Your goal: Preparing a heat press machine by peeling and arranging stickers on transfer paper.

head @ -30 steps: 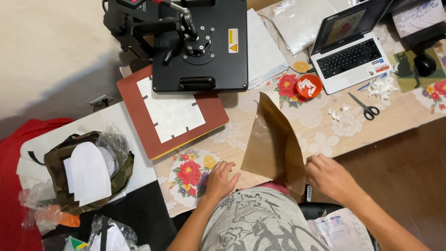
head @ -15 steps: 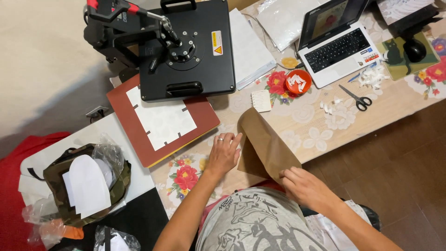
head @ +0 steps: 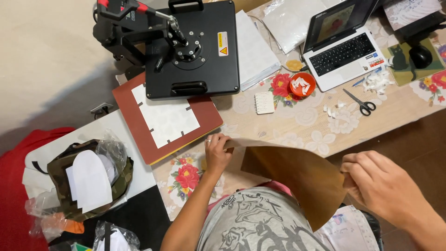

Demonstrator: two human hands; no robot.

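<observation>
left hand (head: 217, 153) pinches brown sheet (head: 297, 179) corner, centre | right hand (head: 378, 186) grips its lower-right edge | risk: sheet may crease or brush the heat press (head: 186, 49)

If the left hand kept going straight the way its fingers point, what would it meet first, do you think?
Probably the red-brown platen carrying the white sheet, just beyond the left hand, which grips the brown sheet; heights are unclear.

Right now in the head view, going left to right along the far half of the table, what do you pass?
Black heat press with red-handled lever → stack of white sheets → small orange bowl of white scraps → open white laptop → black-handled scissors → black computer mouse.
</observation>
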